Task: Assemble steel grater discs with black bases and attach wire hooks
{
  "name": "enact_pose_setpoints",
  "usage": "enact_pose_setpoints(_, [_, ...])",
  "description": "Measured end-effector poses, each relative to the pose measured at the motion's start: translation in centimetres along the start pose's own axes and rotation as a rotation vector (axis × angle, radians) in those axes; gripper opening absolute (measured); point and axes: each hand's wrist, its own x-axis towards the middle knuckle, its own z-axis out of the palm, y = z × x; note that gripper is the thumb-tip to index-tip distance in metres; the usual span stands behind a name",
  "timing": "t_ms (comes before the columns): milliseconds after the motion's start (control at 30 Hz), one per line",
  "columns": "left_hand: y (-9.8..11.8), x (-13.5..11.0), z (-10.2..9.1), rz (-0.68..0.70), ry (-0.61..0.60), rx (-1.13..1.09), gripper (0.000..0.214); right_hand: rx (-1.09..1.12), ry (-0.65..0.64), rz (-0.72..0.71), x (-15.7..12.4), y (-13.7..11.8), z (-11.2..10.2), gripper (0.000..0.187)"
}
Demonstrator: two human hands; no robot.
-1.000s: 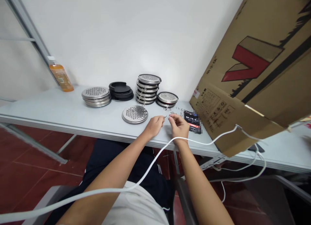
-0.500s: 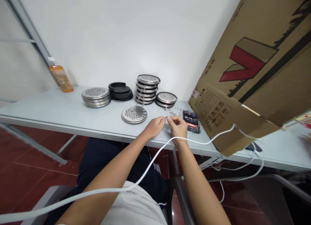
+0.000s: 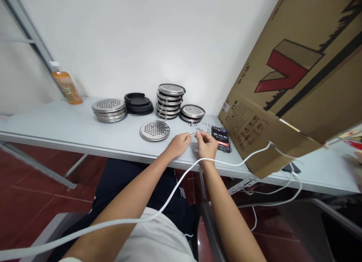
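Observation:
My left hand pinches a small shiny metal piece whose tip sticks out past the fingertips. Just to the right, my right hand is closed in a pinch, its fingertips close to that piece; what they hold is too small to make out. Loose wire-like metal bits lie just behind the hands. Left of them rests a round perforated metal disc. Behind stand a tall stack of silver-and-black round pieces with small metal hooks at the front, and a shorter similar stack.
A pile of perforated metal discs and black round trays stand at left, beyond them an orange bottle. A phone lies right of my hands, by a large cardboard box. A white cable crosses over my forearms.
My fingertips have drawn slightly apart, showing the small metal piece at my left fingertips. The whole view has shifted a little; the stacks stay as they were.

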Motion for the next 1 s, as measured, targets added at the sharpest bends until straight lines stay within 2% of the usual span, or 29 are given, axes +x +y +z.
enact_pose_setpoints(100, [-0.1,0.0,0.1,-0.007,0.007,0.001,0.032,0.013,0.050,0.017,0.1,0.3,0.0,0.030])
enact_pose_setpoints(333, [0.2,-0.1,0.1,-0.014,0.038,0.063,0.030,0.075,0.013,0.091,0.1,0.4,-0.1,0.035])
enact_pose_setpoints(467, [0.2,-0.1,0.1,-0.020,0.047,0.062,0.030,0.081,-0.005,0.075,-0.2,0.0,0.1,0.028])
enact_pose_setpoints(700, [0.0,0.0,0.2,0.011,0.069,0.061,0.031,0.180,0.015,0.142,-0.3,-0.3,0.2,0.027])
enact_pose_setpoints(767, [0.0,0.0,0.2,0.007,0.068,0.048,0.031,0.173,-0.006,0.169,-0.3,-0.5,0.2,0.031])
enact_pose_setpoints(833, [0.1,-0.1,0.2,-0.007,0.068,0.049,0.030,0.134,-0.055,0.177,-0.4,-0.6,0.2,0.027])
enact_pose_setpoints(1000, [0.2,-0.2,0.3,-0.006,0.073,0.112,0.028,-0.009,-0.168,0.074,-0.8,-0.8,-0.3,0.021])
